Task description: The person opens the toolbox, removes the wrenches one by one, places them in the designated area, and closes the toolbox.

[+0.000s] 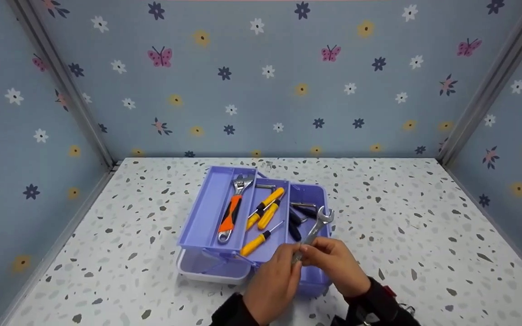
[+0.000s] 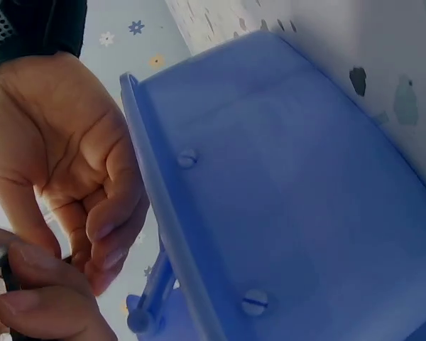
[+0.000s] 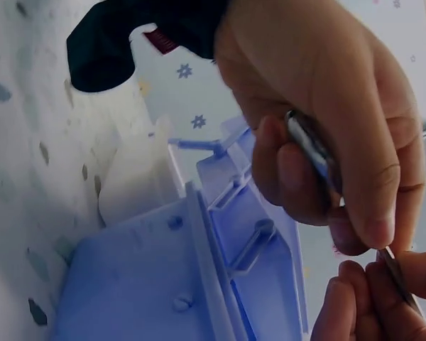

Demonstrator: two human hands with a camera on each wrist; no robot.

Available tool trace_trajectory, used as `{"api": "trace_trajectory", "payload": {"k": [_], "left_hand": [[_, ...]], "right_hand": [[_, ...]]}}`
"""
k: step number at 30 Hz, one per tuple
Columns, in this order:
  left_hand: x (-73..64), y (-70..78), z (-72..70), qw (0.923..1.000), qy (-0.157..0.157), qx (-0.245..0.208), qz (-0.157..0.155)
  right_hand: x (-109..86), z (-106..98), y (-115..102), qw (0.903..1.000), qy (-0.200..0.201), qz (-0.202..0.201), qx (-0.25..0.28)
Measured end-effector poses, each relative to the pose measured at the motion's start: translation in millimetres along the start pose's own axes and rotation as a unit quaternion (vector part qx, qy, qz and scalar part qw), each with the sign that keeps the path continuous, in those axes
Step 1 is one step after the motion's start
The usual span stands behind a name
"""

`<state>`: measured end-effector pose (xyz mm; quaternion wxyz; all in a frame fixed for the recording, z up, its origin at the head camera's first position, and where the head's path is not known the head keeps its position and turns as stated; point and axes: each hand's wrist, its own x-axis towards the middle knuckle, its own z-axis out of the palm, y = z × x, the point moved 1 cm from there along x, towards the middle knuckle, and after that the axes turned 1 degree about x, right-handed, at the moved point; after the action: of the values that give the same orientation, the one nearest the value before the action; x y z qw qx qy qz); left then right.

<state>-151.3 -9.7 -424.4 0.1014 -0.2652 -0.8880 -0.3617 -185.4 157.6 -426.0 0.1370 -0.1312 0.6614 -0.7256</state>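
Observation:
Both hands meet on a silver open-ended wrench (image 1: 314, 232), its forked end pointing up and away. My left hand (image 1: 272, 280) pinches its lower end, while the thumb and fingers of my right hand (image 1: 340, 267) hold the shaft just above. In the right wrist view, metal shows between the curled fingers of the right hand (image 3: 326, 106). The left wrist view shows the left hand (image 2: 71, 142) with bent fingers beside the other hand. Below the hands sits an opened purple toolbox (image 1: 200, 217). An adjustable wrench (image 1: 231, 210) with orange and black grip lies in its left tray.
Several yellow-and-black screwdrivers (image 1: 255, 243) lie in the middle tray. Black-handled tools (image 1: 294, 231) are in the right compartment. A whitish box section (image 1: 211, 275) juts out under the left tray. Patterned walls (image 1: 261, 90) enclose the speckled tabletop (image 1: 406, 217).

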Motion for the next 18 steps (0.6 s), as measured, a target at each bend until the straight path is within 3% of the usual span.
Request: {"api": "trace_trajectory", "payload": {"k": [4, 8, 12, 18], "left_hand": [[-0.2, -0.1, -7.0, 0.9999, -0.002, 0.008, 0.007], [-0.5, -3.1, -21.3, 0.9997, 0.004, 0.000, 0.023], [0.0, -11.6, -41.4, 0.9984, 0.048, -0.005, 0.030], [2.7, -35.2, -79.2, 0.9927, 0.121, 0.004, 0.002]], "right_hand": [[-0.1, -4, -1, 0.9998, -0.009, 0.006, 0.015], [-0.5, -11, -8, 0.9998, 0.008, 0.017, 0.009], [-0.9, -23, -14, 0.9993, 0.034, 0.018, 0.001], [2.9, -40, -16, 0.9956, 0.093, -0.005, -0.016]]}}
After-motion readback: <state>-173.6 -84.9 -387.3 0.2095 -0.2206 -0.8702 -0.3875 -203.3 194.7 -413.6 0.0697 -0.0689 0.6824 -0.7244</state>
